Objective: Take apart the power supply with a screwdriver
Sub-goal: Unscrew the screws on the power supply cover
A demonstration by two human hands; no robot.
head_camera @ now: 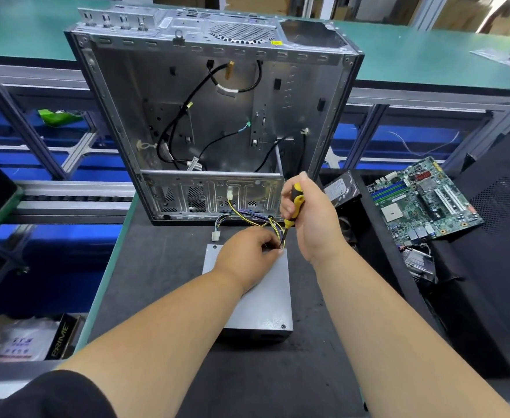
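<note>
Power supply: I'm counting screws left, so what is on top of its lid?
On the power supply lid, two screws show: far left corner and near right corner. The left hand and screwdriver tip cover the far right corner; the left forearm hides the near left.

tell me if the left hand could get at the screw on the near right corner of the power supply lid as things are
Probably yes: that screw sits bare on the power supply lid, and the left hand, pinching by the screwdriver tip, would only need to draw back.

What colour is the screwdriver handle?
Yellow and black; the screwdriver handle shows in the head view.
</note>
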